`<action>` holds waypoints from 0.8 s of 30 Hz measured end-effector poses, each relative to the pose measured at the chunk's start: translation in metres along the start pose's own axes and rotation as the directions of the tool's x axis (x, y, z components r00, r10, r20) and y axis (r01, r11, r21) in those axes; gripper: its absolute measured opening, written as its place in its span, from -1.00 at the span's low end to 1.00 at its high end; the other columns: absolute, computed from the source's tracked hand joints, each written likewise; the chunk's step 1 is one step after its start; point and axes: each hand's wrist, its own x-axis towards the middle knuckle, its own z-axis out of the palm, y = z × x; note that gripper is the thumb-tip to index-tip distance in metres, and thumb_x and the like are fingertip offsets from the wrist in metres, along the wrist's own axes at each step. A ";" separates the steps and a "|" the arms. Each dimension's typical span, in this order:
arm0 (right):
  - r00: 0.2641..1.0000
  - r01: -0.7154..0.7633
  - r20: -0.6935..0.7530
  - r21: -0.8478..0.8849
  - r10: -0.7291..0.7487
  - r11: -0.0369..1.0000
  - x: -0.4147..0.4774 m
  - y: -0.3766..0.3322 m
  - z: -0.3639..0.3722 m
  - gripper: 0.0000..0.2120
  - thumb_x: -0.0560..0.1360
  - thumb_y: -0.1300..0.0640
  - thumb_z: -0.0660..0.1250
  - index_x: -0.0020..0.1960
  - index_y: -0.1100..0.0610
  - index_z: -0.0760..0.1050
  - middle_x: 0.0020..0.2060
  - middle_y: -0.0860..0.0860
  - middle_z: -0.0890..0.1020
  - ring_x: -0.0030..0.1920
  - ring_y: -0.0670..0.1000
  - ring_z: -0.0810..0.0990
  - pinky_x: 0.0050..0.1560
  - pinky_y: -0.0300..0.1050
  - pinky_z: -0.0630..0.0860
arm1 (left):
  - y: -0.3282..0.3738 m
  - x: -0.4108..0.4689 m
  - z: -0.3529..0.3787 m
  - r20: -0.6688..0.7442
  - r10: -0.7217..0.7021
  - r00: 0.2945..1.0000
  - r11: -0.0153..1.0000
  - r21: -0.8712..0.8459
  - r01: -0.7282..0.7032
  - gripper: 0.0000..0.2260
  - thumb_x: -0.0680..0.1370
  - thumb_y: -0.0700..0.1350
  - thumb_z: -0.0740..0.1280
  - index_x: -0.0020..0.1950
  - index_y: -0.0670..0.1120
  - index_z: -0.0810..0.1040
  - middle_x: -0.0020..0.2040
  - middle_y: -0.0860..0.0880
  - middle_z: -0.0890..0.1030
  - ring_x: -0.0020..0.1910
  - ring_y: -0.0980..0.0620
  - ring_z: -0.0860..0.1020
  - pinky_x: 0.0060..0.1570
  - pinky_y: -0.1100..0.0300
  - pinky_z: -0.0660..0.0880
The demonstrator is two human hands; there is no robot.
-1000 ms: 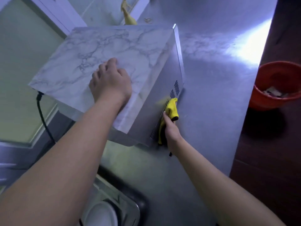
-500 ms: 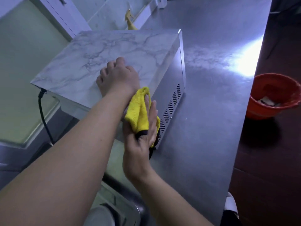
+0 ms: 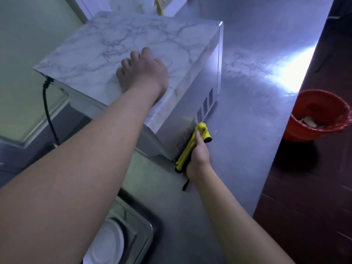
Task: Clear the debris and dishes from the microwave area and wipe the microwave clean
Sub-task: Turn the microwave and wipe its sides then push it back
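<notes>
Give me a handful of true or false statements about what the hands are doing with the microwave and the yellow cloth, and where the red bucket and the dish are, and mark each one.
1. The left hand rests on the marble-patterned top of the silver box-shaped microwave. True.
2. The right hand holds the folded yellow cloth against the microwave's top. False: it holds it against the vented metal side.
3. The red plastic bucket stands on the steel counter. False: it stands on the dark floor beside it.
4. A white round dish lies in the metal sink. True.
5. The bucket is empty. False: pale scraps lie inside.
</notes>
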 end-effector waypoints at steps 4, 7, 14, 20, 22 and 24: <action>0.704 0.710 0.206 -0.179 -0.679 0.681 -0.063 -0.009 0.017 -0.46 0.59 -0.15 0.23 0.54 -0.21 0.19 0.57 -0.19 0.23 0.58 -0.11 0.14 0.57 0.05 0.08 | 0.000 -0.001 0.002 -0.012 0.004 1.000 1.000 0.001 -0.004 -0.60 0.64 -0.02 0.00 0.46 0.02 0.35 0.49 -0.11 0.33 0.46 -0.16 0.26 0.41 -0.06 0.16; 0.475 0.880 0.438 -0.216 -0.763 0.423 -0.094 0.003 0.045 -0.41 0.56 -0.25 0.21 0.54 -0.25 0.10 0.61 -0.08 0.10 0.62 -0.07 -0.04 0.58 0.13 -0.15 | -0.001 0.003 0.001 -0.008 -0.002 1.000 1.000 -0.013 0.002 -0.60 0.64 -0.02 0.01 0.46 0.02 0.36 0.49 -0.11 0.33 0.47 -0.16 0.26 0.42 -0.07 0.16; 0.607 0.780 0.239 -0.363 -0.758 0.510 -0.058 0.053 0.035 -0.45 0.61 -0.11 0.23 0.52 -0.16 0.07 0.56 -0.20 0.03 0.62 -0.03 -0.03 0.59 0.13 -0.10 | 0.000 0.002 0.004 -0.028 0.008 1.000 1.000 -0.001 -0.008 -0.59 0.64 -0.02 -0.01 0.45 0.02 0.37 0.48 -0.10 0.34 0.46 -0.16 0.27 0.41 -0.05 0.17; 0.999 -0.034 0.029 -0.249 0.043 0.968 -0.018 0.068 -0.014 -0.28 0.55 -0.26 0.28 0.60 -0.03 0.14 0.51 0.02 0.35 0.42 0.10 0.45 0.38 0.07 0.40 | 0.000 0.002 0.002 -0.010 0.010 1.000 1.000 0.003 -0.010 -0.59 0.64 -0.03 -0.01 0.47 0.02 0.35 0.48 -0.09 0.34 0.44 -0.16 0.28 0.40 -0.04 0.18; 0.989 -0.143 0.023 -0.149 0.148 0.979 -0.023 0.056 -0.019 -0.38 0.59 -0.24 0.23 0.54 0.02 0.24 0.35 0.18 0.52 0.05 0.22 0.69 -0.07 0.01 0.59 | -0.001 0.002 0.001 -0.002 0.006 1.000 1.000 0.001 -0.006 -0.59 0.64 -0.03 -0.01 0.48 0.02 0.34 0.49 -0.10 0.34 0.44 -0.17 0.27 0.41 -0.04 0.17; 0.982 -0.186 0.023 -0.054 0.187 0.981 -0.037 0.043 -0.031 -0.44 0.61 -0.17 0.23 0.51 0.08 0.28 0.10 0.29 0.65 -0.26 0.25 0.70 -0.30 -0.03 0.60 | -0.002 -0.002 0.000 0.005 0.010 1.000 1.000 -0.007 -0.010 -0.59 0.64 -0.04 -0.01 0.48 0.01 0.34 0.48 -0.11 0.34 0.44 -0.17 0.28 0.41 -0.04 0.17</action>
